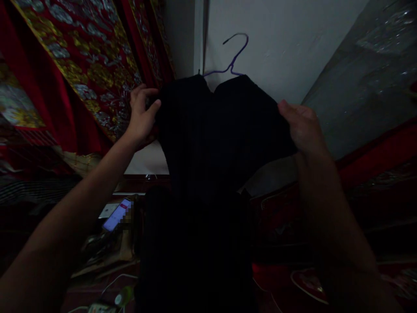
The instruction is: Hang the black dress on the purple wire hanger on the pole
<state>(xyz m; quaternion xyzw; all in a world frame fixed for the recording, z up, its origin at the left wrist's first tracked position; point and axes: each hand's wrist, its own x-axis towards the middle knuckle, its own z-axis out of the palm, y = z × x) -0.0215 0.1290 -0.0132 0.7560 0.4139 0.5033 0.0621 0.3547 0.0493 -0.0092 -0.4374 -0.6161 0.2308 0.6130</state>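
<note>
A black short-sleeved top [208, 130] is spread in front of me on a thin purple hanger [232, 65]. The hanger's hook rises above the neckline, and its lower part is hidden inside the cloth. My left hand [142, 111] pinches the sleeve edge on the left, thumb towards me. On the right, my right hand [301, 124] is closed on the other sleeve's edge, stretching it outward. The garment is so dark that its folds and lower hem cannot be made out.
Red cloth with gold and silver embroidery [94, 65] hangs at the left. Behind the hanger is a pale wall [276, 39], with clear plastic sheeting [365, 82] to its right. Lower left, a lit phone [117, 215] lies near a green-tinted bottle [124, 296] and white cables.
</note>
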